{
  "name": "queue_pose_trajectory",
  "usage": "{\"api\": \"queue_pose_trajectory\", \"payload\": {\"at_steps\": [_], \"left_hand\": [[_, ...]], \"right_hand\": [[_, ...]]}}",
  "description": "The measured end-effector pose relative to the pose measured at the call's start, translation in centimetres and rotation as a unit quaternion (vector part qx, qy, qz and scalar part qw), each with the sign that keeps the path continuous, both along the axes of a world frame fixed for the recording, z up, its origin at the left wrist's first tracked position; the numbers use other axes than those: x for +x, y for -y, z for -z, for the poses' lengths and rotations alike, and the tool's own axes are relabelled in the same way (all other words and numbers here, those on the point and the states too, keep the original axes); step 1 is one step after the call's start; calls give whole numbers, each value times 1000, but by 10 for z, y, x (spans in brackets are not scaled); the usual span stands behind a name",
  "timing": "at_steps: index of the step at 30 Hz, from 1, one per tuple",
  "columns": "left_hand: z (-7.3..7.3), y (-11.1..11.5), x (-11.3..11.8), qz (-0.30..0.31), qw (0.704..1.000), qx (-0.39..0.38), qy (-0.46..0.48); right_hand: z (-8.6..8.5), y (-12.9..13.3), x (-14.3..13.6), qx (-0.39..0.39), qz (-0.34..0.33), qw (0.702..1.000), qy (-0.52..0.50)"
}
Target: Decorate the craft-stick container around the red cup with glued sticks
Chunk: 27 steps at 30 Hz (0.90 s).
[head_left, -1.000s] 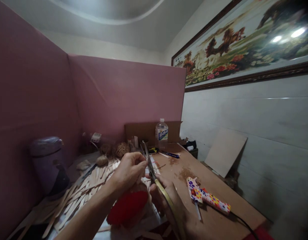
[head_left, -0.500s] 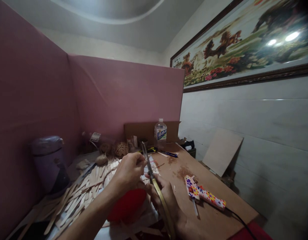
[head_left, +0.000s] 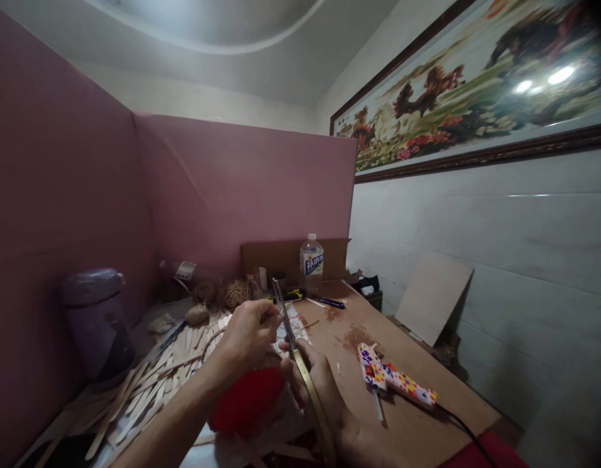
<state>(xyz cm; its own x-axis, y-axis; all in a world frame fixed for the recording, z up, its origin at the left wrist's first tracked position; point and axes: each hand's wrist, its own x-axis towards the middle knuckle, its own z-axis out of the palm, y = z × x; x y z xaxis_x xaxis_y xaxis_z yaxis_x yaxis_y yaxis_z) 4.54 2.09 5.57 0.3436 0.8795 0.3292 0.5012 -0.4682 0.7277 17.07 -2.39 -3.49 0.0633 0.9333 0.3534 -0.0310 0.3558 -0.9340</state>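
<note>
My right hand (head_left: 317,383) is closed around the gold handle of a pair of scissors (head_left: 289,328), whose blades point up and away from me. Close against the blades, my left hand (head_left: 249,335) has its thumb and fingers pinched together. Whatever those fingers hold is too small or hidden to make out. Below both hands lies a rounded red thing (head_left: 246,403), partly covered by my left wrist. Many flat wooden craft sticks (head_left: 157,380) are spread over the table to the left of my left hand.
A flower-patterned glue gun (head_left: 393,377) with a cord lies on brown board at right. Farther back are a plastic bottle (head_left: 311,263), a blue pen (head_left: 332,303), a yellow-black cutter (head_left: 294,296) and a twine ball (head_left: 197,314). A purple canister (head_left: 98,325) stands at left by pink partitions (head_left: 252,182).
The view has shifted very slightly. Both hands and the scissors keep nearly the same places relative to each other.
</note>
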Motion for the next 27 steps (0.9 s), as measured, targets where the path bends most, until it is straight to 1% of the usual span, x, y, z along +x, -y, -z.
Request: {"api": "queue_pose_trajectory", "payload": {"at_steps": [3,7,8,10,12,15,18,21,23,25,27], "left_hand": [[-2,3,0,15,1000,-4,10],[-4,6,0,32,999,-26,0],[-4,6,0,33,999,-22,-4],[-6,7,0,23,999,11,-26],[-6,7,1,-9,995,66,-71],[-7,8,4,-82,974,148,-149],[-7,8,4,-144,953,206,-170],[-11,4,-3,-181,948,232,-117],[-14,0,-11,-182,956,225,-33],[-18,-6,-18,-176,962,199,62],[-19,-10,-22,-140,968,157,140]], "right_hand": [[3,-4,1,8,-28,999,-13],[9,-11,-1,17,-34,999,-36],[9,-12,-1,13,-32,999,-38],[5,-11,-1,7,-28,999,-32],[0,-8,0,11,-25,999,-16],[-7,-3,4,8,-34,999,13],[-10,1,7,0,-28,999,44],[-9,-1,10,18,-16,996,84],[-6,-5,13,30,-13,996,84],[-3,-9,16,37,11,998,42],[-3,-12,20,47,48,998,-17]]}}
